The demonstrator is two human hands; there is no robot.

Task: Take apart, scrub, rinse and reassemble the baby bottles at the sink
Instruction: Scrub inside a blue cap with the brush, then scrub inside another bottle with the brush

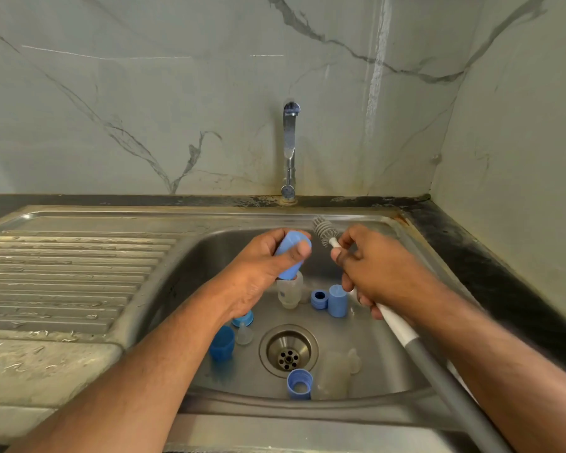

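Observation:
My left hand [258,266] grips a light blue bottle cap [290,256] above the sink basin [209,256]. My right hand [379,273] holds a bottle brush [399,325] by its white and grey handle, the grey bristle head [324,230] pointing up beside the cap. In the basin lie a clear bottle [290,292], a blue ring [319,299], a second blue cap [338,300], a dark blue cap [222,346], a clear teat [244,335], another blue ring [299,384] and a second clear bottle [334,374] on its side.
A chrome tap [290,148] stands behind the basin, with no water running. The drain [288,351] is in the basin's middle. A ribbed draining board [66,273] lies to the left. Black counter [487,273] and marble wall [520,125] close the right side.

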